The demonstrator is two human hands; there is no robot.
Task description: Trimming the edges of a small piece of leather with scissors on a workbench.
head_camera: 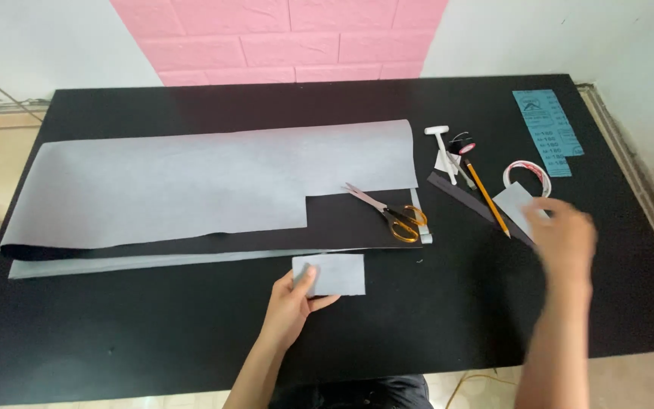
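My left hand pinches the left edge of a small grey cut rectangle near the table's front middle. My right hand is blurred at the right, over a second small grey piece; whether it grips that piece cannot be told. A large grey sheet with a notch cut from its lower right corner lies across the black table. Scissors with yellow handles rest by the notch.
A yellow pencil, a black strip, a roll of tape and a white T-shaped tool lie right of the sheet. A teal sandpaper sheet lies at the back right. A pink brick wall stands behind.
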